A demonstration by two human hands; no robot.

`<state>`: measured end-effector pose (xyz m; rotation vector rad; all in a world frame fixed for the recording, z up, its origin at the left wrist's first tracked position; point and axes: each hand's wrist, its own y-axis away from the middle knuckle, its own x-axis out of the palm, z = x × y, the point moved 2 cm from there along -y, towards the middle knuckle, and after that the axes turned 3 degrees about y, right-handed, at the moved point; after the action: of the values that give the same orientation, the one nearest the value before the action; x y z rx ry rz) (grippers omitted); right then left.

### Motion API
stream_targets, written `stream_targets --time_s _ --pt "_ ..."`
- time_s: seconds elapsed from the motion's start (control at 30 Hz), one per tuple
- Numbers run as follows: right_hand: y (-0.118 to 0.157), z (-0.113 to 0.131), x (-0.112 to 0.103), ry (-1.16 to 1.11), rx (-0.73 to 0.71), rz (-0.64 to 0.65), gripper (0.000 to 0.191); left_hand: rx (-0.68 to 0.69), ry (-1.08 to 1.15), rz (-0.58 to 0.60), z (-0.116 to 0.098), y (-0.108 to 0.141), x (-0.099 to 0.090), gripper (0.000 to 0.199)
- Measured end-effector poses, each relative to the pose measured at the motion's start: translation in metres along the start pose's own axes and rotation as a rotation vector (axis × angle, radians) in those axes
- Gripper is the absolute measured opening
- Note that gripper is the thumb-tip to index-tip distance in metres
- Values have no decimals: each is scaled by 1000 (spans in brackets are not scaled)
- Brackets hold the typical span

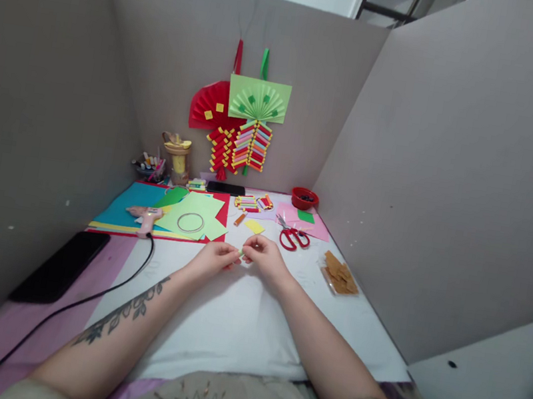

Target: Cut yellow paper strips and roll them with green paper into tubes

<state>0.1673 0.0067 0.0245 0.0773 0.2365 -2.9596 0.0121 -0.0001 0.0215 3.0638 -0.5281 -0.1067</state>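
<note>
Close together over the white table cover, both hands are closed in a pinch. Between the fingertips shows a small light green piece, probably paper, mostly hidden by the fingers. My left hand grips it from the left and my right hand from the right. Just beyond them lies a yellow piece of paper. Red-handled scissors rest to the right of my right hand. Left of my left hand, light green paper sheets lie with a thin wire ring on top.
A pink glue gun trails a black cord across the left side. Small paper rolls lie at the back, near a red bowl. A bag of brown pieces sits right. Paper firecracker decorations hang on the grey partition.
</note>
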Motion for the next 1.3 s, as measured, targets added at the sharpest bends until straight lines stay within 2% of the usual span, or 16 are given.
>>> stream_targets --time_s 0.1,0.2,0.5,0.7,0.87,0.97,1.07,1.17,1.3 --pt "-1 0 -2 -54 -13 -26 11 -83 187 -18 0 0 1 31" --pt "-1 1 -1 -67 -19 -26 12 -79 235 -43 2 -1 2 32" --pt "-2 -2 -3 -6 -24 -27 10 137 -119 -172 1 -3 -3 24" --pt "-5 -5 -8 31 -92 -74 9 162 -225 -189 -2 -5 -12 24" --pt "-4 -5 -9 8 -94 -94 11 169 -326 -212 -5 -3 -12 23" --pt "-3 -4 -8 -17 -80 -81 12 204 -374 -177 -2 -4 -11 22" --pt "0 -2 -3 28 -68 -18 12 238 -412 -73 -2 -3 -7 20" --pt "2 -1 2 73 -67 19 12 164 -346 26 -3 -1 -3 26" --pt "1 -2 3 93 -63 37 15 61 -195 97 -4 2 -1 31"
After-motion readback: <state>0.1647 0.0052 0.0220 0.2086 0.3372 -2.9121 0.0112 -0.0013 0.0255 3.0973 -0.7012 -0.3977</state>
